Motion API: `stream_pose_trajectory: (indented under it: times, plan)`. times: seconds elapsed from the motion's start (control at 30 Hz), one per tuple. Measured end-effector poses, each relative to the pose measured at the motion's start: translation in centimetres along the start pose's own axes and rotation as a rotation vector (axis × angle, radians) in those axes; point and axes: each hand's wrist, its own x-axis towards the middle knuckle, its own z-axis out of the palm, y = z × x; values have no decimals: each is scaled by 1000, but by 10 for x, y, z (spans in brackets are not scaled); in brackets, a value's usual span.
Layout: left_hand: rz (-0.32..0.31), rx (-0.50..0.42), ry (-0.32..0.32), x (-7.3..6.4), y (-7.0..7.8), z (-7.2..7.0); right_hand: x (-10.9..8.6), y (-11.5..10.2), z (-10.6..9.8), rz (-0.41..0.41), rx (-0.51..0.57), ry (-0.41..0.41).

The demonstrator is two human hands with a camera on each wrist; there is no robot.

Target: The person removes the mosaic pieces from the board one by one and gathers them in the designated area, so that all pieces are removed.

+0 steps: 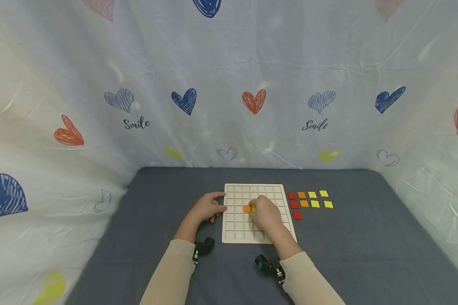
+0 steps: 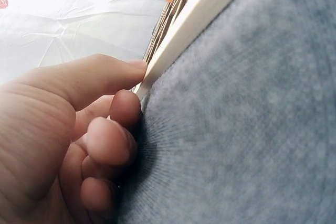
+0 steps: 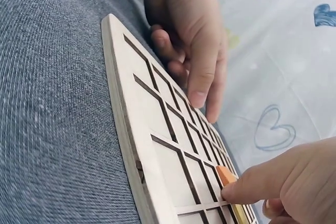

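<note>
A square wooden grid board (image 1: 234, 235) lies on the grey cloth. At its left edge is my left hand (image 1: 207, 207), thumb and index finger spread and touching the rim, other fingers loosely bent. In the left wrist view, the thumb (image 2: 113, 74) rests against the board's side (image 2: 184, 27). Over the middle of the grid, my right hand (image 1: 266, 214) pinches a yellow square tile (image 1: 253, 209). Directly left of it, an orange tile (image 1: 247, 209) sits on the grid. In the right wrist view, the right thumb (image 3: 257, 182) partly covers the yellow tile (image 3: 240, 214).
Right of the board lie loose square tiles: red tiles (image 1: 294, 205) in a column, then orange tiles (image 1: 304, 203) and several yellow tiles (image 1: 315, 204). A white curtain (image 1: 221, 127) printed with hearts stands behind the table. Black wrist devices (image 1: 269, 266) are on both arms.
</note>
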Motion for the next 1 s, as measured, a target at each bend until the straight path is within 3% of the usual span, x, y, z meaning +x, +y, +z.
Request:
stream_pose_trajectory:
  times: [0.27, 0.63, 1.0]
  plan:
    - [-3, -7, 4, -1, 1, 0, 2, 2, -8, 12, 109, 7]
    - [4, -2, 16, -5, 3, 0, 1, 11, -52, 22, 304, 26]
    - [-3, 5, 15, -3, 3, 1, -5, 46, -95, 31, 327, 39]
